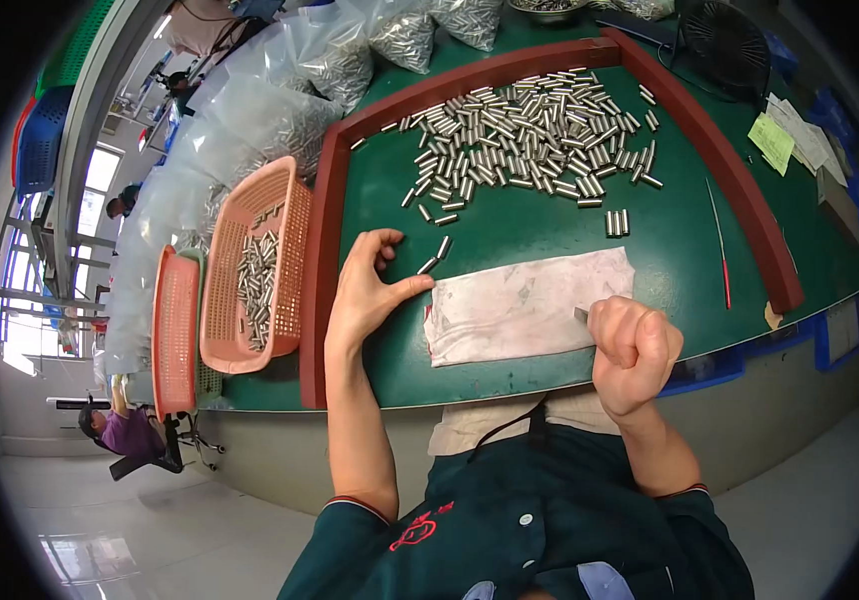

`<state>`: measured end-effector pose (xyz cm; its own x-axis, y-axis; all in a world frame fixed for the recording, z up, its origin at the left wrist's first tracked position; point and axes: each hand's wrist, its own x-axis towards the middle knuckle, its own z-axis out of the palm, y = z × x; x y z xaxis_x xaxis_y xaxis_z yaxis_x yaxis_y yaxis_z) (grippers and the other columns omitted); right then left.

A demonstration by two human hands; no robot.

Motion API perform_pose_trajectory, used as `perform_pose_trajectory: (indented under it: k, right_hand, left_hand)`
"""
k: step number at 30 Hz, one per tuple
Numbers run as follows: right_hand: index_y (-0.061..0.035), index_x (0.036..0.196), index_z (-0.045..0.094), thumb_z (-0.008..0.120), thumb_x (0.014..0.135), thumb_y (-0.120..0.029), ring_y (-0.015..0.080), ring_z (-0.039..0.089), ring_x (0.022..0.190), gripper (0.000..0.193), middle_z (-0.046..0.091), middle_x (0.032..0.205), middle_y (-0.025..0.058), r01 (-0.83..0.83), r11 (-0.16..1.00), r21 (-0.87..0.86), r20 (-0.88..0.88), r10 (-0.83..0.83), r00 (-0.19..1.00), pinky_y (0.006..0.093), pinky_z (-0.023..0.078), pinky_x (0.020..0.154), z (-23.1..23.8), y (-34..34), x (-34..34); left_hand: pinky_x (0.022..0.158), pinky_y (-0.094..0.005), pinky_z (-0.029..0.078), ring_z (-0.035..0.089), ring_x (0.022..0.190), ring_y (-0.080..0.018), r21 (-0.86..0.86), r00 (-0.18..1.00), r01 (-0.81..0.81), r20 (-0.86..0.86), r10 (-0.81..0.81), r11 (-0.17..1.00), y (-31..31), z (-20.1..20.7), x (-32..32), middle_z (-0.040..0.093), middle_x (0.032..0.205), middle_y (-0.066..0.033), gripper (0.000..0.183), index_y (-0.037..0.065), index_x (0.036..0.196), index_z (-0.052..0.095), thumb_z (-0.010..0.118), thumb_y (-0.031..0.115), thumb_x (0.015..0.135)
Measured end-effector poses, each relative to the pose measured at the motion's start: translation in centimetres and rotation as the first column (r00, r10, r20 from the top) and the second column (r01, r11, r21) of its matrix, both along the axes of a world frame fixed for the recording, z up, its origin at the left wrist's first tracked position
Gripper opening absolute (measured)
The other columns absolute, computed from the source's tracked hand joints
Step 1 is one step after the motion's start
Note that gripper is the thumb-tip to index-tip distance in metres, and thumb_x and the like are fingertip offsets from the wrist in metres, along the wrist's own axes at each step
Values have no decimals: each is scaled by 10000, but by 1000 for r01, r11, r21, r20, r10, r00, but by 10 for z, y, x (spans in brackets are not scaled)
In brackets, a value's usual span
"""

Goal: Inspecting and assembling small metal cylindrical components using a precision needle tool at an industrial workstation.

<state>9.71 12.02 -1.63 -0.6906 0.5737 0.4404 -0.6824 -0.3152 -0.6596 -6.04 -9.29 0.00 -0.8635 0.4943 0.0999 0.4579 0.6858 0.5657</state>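
Note:
My left hand (362, 290) is at the left end of a folded whitish cloth (525, 305), thumb stretched out and fingers bent, with a wide gap between them. Nothing shows in it. Two short metal pins (436, 258) lie end to end just beyond the thumb. Over the cloth's right end, my right hand (634, 350) is closed in a fist. The tip of a metal pin (581, 315) sticks out of its left side. Farther back, many loose shiny metal pins (540, 130) are spread over the green tabletop (390, 215), with a small row of pins (617, 222) nearer the cloth.
A dark red raised border (325, 250) surrounds the work area left, back and right. Left of it stands an orange basket (290, 285) holding pins. Behind are clear bags of pins (340, 65). A thin red-handled tool (726, 285) lies right; a black fan (720, 50) stands back right.

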Motion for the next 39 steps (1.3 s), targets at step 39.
perform_pose_trajectory:
  k: [39]
  right_hand:
    - [-82, 483, 259, 286, 919, -168, 110, 219, 409, 445, 296, 448, 29, -211, 971, -113, 78, 220, 972, 268, 189, 423, 20, 14, -14]
  left_hand:
    - [566, -256, 440, 550, 614, -181, 173, 968, 248, -87, -236, 953, 85, 7, 24, 567, 756, -92, 121, -25, 797, 593, 631, -49, 685]
